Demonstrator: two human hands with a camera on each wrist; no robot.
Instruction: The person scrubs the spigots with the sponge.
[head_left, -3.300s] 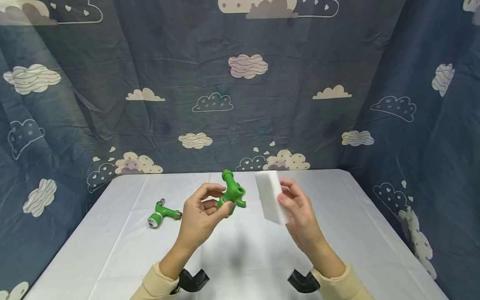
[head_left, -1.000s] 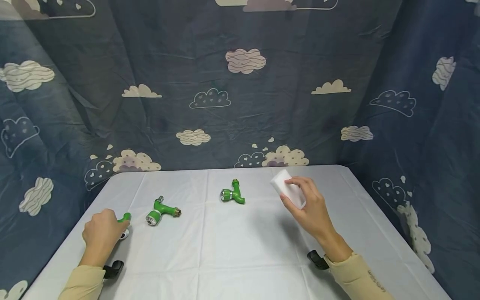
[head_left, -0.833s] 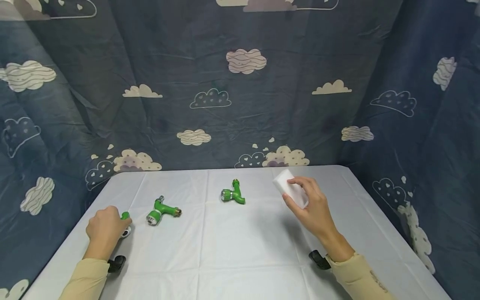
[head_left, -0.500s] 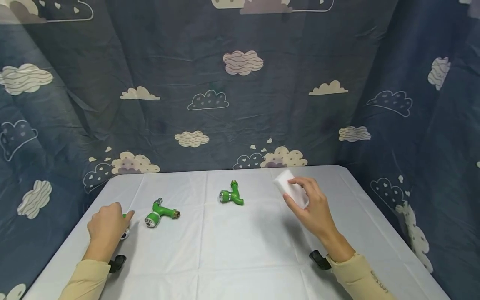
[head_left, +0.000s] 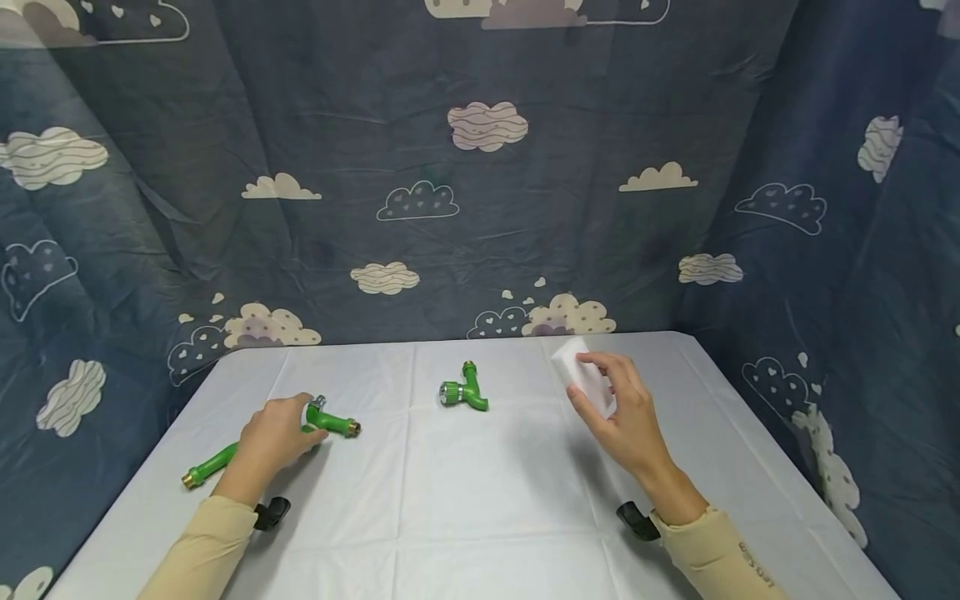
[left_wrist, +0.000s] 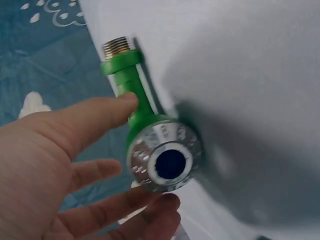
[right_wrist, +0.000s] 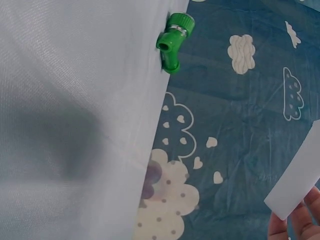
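My left hand [head_left: 276, 435] is at the middle green tap [head_left: 335, 422], which lies on the table. In the left wrist view, the thumb overlaps the green pipe of this tap [left_wrist: 127, 80], and the spread fingers reach the rim of its silver knob. The hand hides part of the tap in the head view. Over the right side of the table, my right hand [head_left: 633, 421] pinches a white sponge block [head_left: 572, 367] between thumb and fingers. In the right wrist view, the block [right_wrist: 296, 175] shows at the lower right edge with fingertips behind it.
Another green tap [head_left: 213, 464] lies at the left, partly covered by my left wrist. A third green tap [head_left: 471, 389] lies near the back middle of the white table [head_left: 480, 492]. Dark cloud-patterned cloth [head_left: 525, 217] hangs behind and at both sides.
My left hand has let go of the left tap and moved right to the middle one. Earlier it held a green tap aloft. The right hand still holds the sponge, almost unmoved lately.
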